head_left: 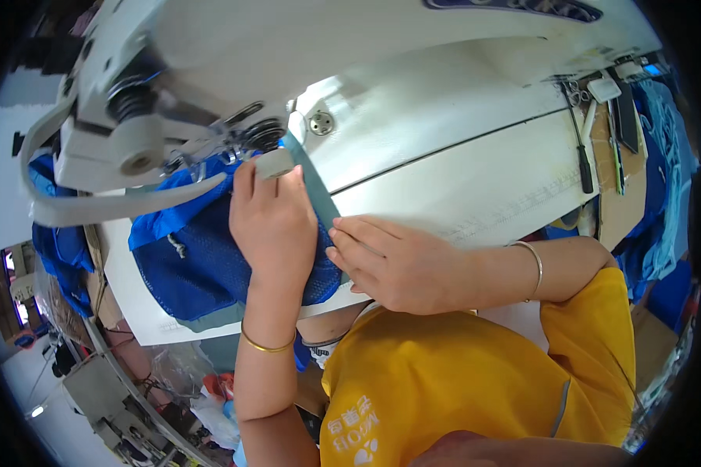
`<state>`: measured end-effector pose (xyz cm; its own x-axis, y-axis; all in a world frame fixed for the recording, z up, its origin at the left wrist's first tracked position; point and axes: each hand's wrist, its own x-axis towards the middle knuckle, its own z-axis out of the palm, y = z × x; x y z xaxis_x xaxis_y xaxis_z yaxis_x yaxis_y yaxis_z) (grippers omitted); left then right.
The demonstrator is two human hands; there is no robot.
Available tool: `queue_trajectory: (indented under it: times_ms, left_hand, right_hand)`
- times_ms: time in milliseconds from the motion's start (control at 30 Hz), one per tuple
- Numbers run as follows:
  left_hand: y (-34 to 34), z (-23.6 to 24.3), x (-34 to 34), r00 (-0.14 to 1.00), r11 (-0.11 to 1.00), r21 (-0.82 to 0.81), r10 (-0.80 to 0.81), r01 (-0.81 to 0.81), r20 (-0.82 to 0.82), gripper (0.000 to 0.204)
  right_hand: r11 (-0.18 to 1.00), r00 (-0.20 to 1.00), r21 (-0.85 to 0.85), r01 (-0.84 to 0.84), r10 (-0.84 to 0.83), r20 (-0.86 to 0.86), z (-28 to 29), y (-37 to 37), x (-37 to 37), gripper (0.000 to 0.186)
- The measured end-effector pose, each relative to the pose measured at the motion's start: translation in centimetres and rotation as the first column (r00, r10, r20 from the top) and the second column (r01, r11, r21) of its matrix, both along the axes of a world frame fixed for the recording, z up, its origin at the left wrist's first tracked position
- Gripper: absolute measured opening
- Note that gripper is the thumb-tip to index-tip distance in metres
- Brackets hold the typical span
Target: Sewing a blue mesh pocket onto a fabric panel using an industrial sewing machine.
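Blue mesh fabric [191, 276], with a brighter blue band [167, 218] and a white cord, lies under the white sewing machine's head [210, 54]. A grey-green fabric strip [313, 183] runs along its right side. My left hand [272, 222] lies on the blue fabric just below the presser-foot area, fingers extended; a small pale block [273, 163] partly hides the fingertips. My right hand [389, 265] rests with fingers stretched over the fabric's right edge and the grey-green strip.
The white table [444, 179] has scissors [576, 93], dark tools [584, 163] and cardboard [623, 210] on the right. Blue fabric piles [654, 187] hang at the far right, more blue fabric [58, 265] at the left. Plastic bags [179, 366] sit below.
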<state>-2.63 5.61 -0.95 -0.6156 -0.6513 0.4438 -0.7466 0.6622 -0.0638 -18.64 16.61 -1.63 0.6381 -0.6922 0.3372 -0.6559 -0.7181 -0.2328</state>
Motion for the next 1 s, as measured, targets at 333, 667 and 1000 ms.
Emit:
queue_trajectory:
  times_ms: [333,667,1000]
  left_hand:
    - [-0.7,-0.4,0.7,0.998,0.998,-0.03,-0.051,0.05,-0.042,0.023]
    - [-1.0,0.0,1.1,0.997,0.996,0.04,-0.073,0.074,-0.041,0.023]
    - [-0.2,0.1,1.6,0.987,0.985,0.135,-0.088,0.106,-0.135,0.024]
  right_hand:
    - [0.998,0.994,-0.045,0.044,-0.04,0.101,-0.3,-0.1,0.7,0.038]
    - [0.997,0.996,0.049,0.06,-0.063,0.06,0.3,-1.0,0.6,0.055]
    - [0.996,0.996,0.079,0.036,-0.042,0.073,0.6,-1.2,0.5,0.056]
